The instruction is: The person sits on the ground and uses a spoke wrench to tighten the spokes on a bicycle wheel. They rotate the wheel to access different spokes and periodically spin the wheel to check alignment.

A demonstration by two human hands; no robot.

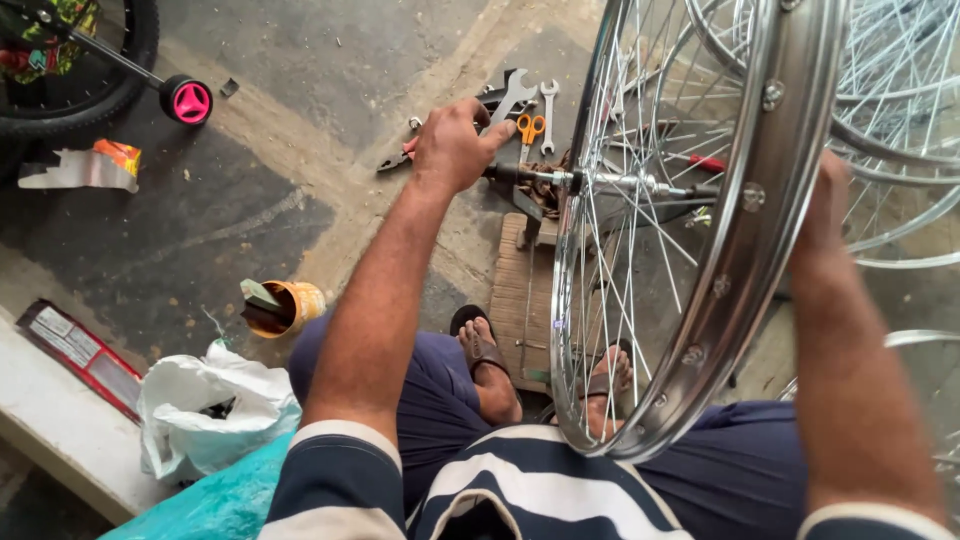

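Left hand (455,148) closed on axle end (520,174) of spoked bicycle wheel (700,250), held upright at centre | right hand (825,205) behind rim, grip cannot tell | stained concrete floor (300,120); spanners (530,95) at 12 o'clock; white bag (210,410) at 8.

The bicycle wheel rim (745,250) is glossy chromed metal with thin shiny wire spokes (620,270). The spanners (515,95) look dull steel on the rough, stained concrete floor (300,120). The white bag (205,405) is crinkled plastic.
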